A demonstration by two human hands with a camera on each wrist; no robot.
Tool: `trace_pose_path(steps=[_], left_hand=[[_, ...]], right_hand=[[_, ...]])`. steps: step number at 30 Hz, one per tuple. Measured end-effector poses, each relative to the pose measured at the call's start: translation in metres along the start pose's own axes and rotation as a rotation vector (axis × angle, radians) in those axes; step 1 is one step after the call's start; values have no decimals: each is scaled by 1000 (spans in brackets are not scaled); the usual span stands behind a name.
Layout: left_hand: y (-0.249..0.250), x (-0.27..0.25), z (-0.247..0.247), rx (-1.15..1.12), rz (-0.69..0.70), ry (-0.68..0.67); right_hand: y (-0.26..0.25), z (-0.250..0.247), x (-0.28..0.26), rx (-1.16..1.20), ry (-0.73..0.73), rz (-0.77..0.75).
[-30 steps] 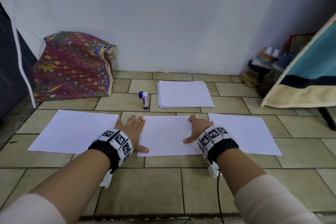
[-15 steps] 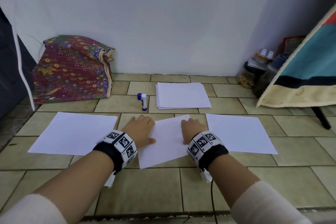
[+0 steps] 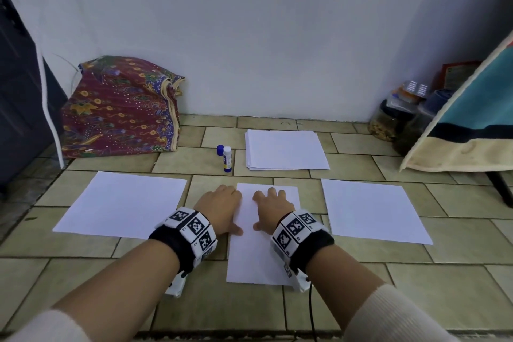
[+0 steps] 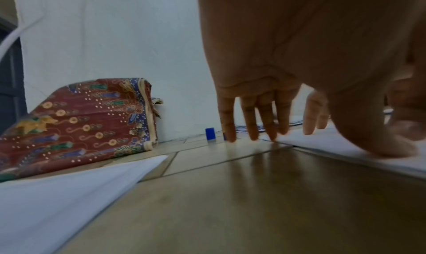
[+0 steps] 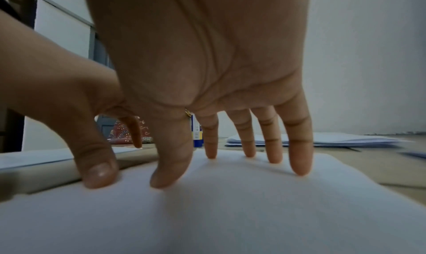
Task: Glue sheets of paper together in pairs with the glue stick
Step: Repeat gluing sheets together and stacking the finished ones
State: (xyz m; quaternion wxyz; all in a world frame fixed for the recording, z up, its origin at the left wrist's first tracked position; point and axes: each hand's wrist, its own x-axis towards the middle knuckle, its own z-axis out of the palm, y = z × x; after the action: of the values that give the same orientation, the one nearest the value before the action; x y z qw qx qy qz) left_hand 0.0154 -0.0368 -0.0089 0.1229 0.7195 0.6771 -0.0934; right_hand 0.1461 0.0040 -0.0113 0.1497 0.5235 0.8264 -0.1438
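Observation:
A white sheet (image 3: 255, 255) lies lengthwise away from me on the tiled floor, between my hands. My left hand (image 3: 222, 208) rests at its left edge with the thumb on the paper (image 4: 345, 148) and straight fingers on the tile. My right hand (image 3: 273, 208) presses on the sheet (image 5: 230, 212) with spread fingertips (image 5: 299, 167). Two more sheets lie flat on the left (image 3: 122, 203) and on the right (image 3: 372, 211). Behind them are a paper stack (image 3: 286, 150) and the upright glue stick (image 3: 227, 159), its blue cap (image 3: 220, 149) off beside it.
A patterned cloth bundle (image 3: 119, 105) leans against the wall at the back left. Jars (image 3: 394, 119) and a teal and cream cushion (image 3: 472, 119) fill the back right corner, with a dark leg (image 3: 499, 186) below it.
The middle sheet has turned from crosswise to lengthwise under my hands. Both hands have moved closer together on it.

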Motion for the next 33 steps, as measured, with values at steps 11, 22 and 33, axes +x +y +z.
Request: trace_pose_path(steps=[11, 22, 33], left_hand=[[-8, 10, 7, 29, -63, -125], [-11, 6, 8, 65, -64, -139], [-4, -3, -11, 184, -68, -24]], right_hand=[[-28, -5, 21, 23, -52, -127], [53, -17, 22, 215, -73, 120], [31, -12, 7, -147, 103, 116]])
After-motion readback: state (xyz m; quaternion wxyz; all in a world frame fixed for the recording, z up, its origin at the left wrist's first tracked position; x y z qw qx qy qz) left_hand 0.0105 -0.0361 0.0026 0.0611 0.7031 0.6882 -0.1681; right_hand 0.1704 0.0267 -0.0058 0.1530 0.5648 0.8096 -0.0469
